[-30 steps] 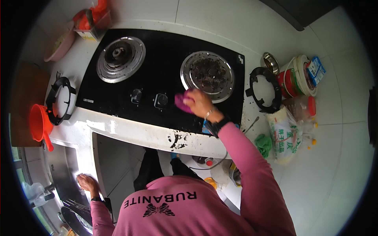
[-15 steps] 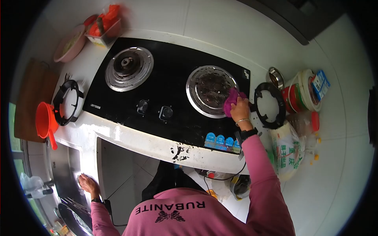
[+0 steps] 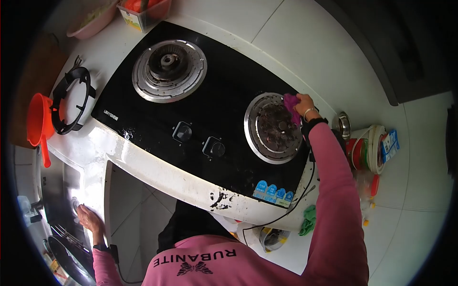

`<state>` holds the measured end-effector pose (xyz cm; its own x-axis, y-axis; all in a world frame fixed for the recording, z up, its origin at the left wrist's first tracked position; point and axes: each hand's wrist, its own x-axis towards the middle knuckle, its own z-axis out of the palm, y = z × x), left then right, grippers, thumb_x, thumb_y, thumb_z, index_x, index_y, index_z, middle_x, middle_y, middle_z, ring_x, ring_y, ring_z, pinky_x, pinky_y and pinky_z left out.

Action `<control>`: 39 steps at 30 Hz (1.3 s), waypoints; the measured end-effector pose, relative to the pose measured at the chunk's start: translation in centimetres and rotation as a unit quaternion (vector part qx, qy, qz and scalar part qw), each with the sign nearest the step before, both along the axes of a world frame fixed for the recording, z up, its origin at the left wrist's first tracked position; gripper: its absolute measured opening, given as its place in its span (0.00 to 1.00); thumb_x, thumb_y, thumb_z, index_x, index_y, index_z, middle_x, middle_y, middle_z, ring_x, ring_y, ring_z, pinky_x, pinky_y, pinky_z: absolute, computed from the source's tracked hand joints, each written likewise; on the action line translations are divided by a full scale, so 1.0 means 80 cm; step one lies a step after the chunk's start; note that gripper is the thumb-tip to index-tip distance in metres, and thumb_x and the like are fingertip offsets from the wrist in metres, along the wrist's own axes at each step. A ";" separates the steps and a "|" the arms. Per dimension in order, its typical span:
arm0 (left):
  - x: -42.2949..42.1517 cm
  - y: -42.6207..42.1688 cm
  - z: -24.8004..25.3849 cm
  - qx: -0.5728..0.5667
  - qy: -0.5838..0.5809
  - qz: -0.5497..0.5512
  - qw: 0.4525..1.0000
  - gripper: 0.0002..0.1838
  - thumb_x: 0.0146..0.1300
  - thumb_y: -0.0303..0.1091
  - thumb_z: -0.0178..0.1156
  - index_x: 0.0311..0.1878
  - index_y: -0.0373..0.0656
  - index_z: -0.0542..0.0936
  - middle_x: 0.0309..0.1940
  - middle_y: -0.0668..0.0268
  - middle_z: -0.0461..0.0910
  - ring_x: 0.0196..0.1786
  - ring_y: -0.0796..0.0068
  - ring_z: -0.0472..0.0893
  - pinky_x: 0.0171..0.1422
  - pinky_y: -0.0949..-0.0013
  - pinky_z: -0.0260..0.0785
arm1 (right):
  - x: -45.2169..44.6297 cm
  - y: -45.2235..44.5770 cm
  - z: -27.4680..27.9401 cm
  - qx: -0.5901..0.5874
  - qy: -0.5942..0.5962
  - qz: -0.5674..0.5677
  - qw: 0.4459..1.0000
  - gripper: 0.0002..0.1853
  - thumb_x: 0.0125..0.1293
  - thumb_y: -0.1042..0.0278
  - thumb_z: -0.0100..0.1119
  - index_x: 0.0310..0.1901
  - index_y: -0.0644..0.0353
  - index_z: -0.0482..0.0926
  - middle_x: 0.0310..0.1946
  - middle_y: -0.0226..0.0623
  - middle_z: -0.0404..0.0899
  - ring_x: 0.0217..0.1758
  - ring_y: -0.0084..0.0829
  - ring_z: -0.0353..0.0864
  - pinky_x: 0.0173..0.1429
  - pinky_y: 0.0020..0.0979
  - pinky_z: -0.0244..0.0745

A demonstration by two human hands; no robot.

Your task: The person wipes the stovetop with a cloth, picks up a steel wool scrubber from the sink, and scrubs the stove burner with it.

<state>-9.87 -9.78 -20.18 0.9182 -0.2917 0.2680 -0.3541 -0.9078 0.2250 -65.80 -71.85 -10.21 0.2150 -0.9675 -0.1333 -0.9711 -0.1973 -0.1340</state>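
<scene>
My right hand [image 3: 306, 106] is closed on a bunched purple cloth [image 3: 291, 107]. The cloth rests on the upper right rim of the right burner [image 3: 273, 143], whose metal plate is stained with dark grime. Over on the left, my left hand [image 3: 90, 221] rests on the edge of the metal sink [image 3: 52, 190] with its fingers stretched out. Both burners sit bare on the black glass gas stove [image 3: 224, 71]. The left burner [image 3: 143, 78] has a dark, ridged centre. Two knobs [image 3: 182, 132] stand near the stove's front edge.
A black pot support ring [image 3: 59, 107] and an orange ladle [image 3: 38, 119] lie on the left counter. Behind them are a pink bowl [image 3: 98, 24] and a clear box [image 3: 138, 18]. On the right stand a metal bowl [image 3: 343, 125] and a bucket [image 3: 377, 159]. A green cloth [image 3: 308, 220] lies below.
My right hand and the purple cloth have moved from the burner's lower right side up to its upper right rim. The view has turned and shifted. My left hand stays by the sink.
</scene>
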 end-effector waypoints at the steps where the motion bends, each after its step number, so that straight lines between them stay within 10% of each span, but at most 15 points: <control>1: 0.003 0.003 -0.002 0.009 0.013 0.009 1.000 0.20 0.67 0.43 0.38 0.42 0.36 0.73 0.39 0.51 0.76 0.44 0.49 0.73 0.48 0.53 0.60 | 0.022 -0.003 0.007 0.033 -0.024 0.021 0.999 0.11 0.46 0.69 0.60 0.33 0.62 0.77 0.38 0.50 0.77 0.45 0.48 0.76 0.47 0.39 0.71; 22: -0.012 -0.011 0.020 0.017 0.035 0.011 0.999 0.18 0.66 0.42 0.40 0.42 0.38 0.74 0.40 0.53 0.76 0.45 0.51 0.73 0.50 0.53 0.61 | 0.151 0.131 0.005 -0.007 -0.022 0.410 0.912 0.11 0.49 0.69 0.58 0.37 0.57 0.76 0.40 0.41 0.69 0.48 0.41 0.69 0.48 0.39 0.71; 39: 0.001 0.003 0.004 0.028 -0.005 -0.042 0.999 0.17 0.66 0.41 0.41 0.39 0.37 0.74 0.36 0.52 0.76 0.42 0.51 0.73 0.46 0.54 0.62 | 0.002 0.315 0.043 0.172 -0.172 0.350 0.905 0.10 0.46 0.76 0.55 0.34 0.61 0.74 0.35 0.42 0.70 0.41 0.41 0.73 0.44 0.37 0.70</control>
<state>-9.76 -9.56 -19.89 0.8869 -0.3830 0.2583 -0.4322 -0.8854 0.1709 -65.66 -46.65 -6.81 0.8446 -0.4922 -0.2106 -0.5143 -0.6365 -0.5748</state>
